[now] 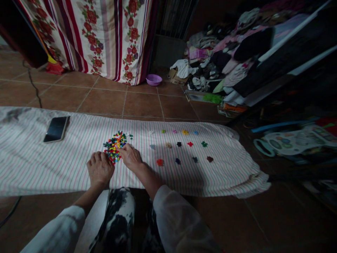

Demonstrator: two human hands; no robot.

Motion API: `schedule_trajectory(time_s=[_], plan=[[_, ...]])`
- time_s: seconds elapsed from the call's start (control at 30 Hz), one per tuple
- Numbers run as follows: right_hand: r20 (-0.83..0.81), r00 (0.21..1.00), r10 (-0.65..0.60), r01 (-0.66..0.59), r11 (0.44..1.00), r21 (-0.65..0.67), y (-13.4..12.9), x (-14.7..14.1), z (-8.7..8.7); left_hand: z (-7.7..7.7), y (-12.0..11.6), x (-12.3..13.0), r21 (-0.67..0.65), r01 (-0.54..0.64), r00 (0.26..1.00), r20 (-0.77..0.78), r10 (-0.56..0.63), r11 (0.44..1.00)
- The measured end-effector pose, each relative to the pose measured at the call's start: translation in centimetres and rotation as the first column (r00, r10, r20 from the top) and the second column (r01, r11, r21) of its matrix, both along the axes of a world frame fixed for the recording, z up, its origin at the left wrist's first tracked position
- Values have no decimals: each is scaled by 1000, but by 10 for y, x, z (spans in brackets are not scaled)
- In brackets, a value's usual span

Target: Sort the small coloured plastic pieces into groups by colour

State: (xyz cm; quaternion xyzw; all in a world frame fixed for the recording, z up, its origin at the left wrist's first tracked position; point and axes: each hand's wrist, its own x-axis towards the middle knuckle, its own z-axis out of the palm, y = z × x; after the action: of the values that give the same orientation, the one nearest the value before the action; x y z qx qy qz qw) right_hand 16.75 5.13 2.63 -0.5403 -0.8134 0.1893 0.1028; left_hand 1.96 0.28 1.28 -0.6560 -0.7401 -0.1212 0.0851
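Pile [113, 144]: red, yellow, green, blue, orange
Small clusters [190, 144]: yellow, red, orange, black, brown, green, beige
Cloth [73, 165]: white, thin pink and grey-green stripes
Curtain [109, 38]: cream, burgundy stripes, red roses
Basin [154, 80]: purple
Trousers [120, 218]: black-and-white blotches

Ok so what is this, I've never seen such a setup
There's no machine, a person's bare left hand and right hand, seen in one picture from a camera worn on the head. On the striped cloth lies a mixed heap of tiny coloured pieces, with a phone to its left and small colour groups in rows to its right. The left hand sits at the heap's near-left edge; the right hand's fingers touch its right side. I can't tell whether they hold one.
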Motion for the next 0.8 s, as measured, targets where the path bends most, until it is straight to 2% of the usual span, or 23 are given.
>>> schedule_trajectory(time_s=[0.27,0.57,0.8], plan=[[-27,999,-21,22,999,33,0,1,0,1,0,0,-2,-9,1000,-13,9,1000],[-9,999,38,-39,998,-39,7,0,4,2,0,1,-17,-16,1000,4,16,1000],[-21,1000,4,-4,999,-32,8,-3,8,2,0,1,0,-7,1000,-14,7,1000]])
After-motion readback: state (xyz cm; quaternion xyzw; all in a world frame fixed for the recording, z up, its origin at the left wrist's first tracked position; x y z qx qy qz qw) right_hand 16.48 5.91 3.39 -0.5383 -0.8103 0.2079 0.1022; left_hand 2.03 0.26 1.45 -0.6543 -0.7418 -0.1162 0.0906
